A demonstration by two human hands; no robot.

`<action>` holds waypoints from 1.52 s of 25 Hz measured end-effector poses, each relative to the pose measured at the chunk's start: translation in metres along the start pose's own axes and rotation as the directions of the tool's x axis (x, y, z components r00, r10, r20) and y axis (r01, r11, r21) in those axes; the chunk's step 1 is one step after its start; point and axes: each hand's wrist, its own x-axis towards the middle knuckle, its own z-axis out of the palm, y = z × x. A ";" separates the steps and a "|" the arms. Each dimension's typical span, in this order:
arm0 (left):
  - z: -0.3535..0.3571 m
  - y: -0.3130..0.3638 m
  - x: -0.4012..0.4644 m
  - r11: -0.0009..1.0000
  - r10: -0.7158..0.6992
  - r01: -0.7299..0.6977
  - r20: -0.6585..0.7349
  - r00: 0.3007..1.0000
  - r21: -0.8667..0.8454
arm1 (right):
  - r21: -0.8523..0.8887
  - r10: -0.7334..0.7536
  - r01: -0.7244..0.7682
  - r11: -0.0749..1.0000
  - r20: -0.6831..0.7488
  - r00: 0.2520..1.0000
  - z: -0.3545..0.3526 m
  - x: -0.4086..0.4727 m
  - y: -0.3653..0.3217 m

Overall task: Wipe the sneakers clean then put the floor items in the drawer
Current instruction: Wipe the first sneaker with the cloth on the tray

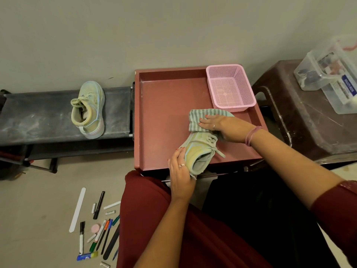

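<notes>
One readable label, on the clear box.
"MULTI BOX" in white on a blue sticker (348,90), side of clear plastic container (328,74); its finer print is illegible.

Looks like a home, likely an entryway or a corner of a room. Plain grey wall (173,26) meeting a bare beige floor (38,200). Low dusty shoe rack (48,115) set against it, with a sneaker (88,110) on top (household clutter all round). Brown plastic stool (301,120) carrying clear storage boxes (328,74). Pens (100,229) scattered underfoot.
</notes>
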 end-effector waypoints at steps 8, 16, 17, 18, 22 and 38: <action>0.001 -0.001 0.002 0.999 -0.016 0.014 -0.035 0.999 -0.045 | 0.110 -0.154 0.143 0.984 0.103 0.983 -0.012 -0.007 0.000; 0.002 -0.002 0.003 0.995 -0.034 0.030 -0.034 0.999 -0.093 | 0.086 -0.241 0.230 0.969 0.143 0.960 -0.001 -0.014 -0.023; 0.002 -0.003 0.004 0.995 -0.036 0.033 -0.029 0.999 -0.097 | 0.068 -0.178 0.171 0.983 0.120 0.977 -0.004 -0.010 -0.009; 0.001 -0.004 0.005 0.994 -0.039 0.036 -0.028 0.999 -0.103 | 0.044 -0.120 0.117 0.992 0.068 0.990 -0.006 -0.006 -0.002; 0.002 -0.002 0.005 0.994 -0.061 0.059 -0.021 0.998 -0.094 | -0.056 -0.142 0.147 0.988 0.078 0.987 0.000 0.005 -0.032; -0.002 -0.001 0.006 0.991 -0.087 0.087 0.010 0.996 -0.104 | 0.244 0.316 -0.272 0.931 -0.163 0.934 0.023 0.015 0.015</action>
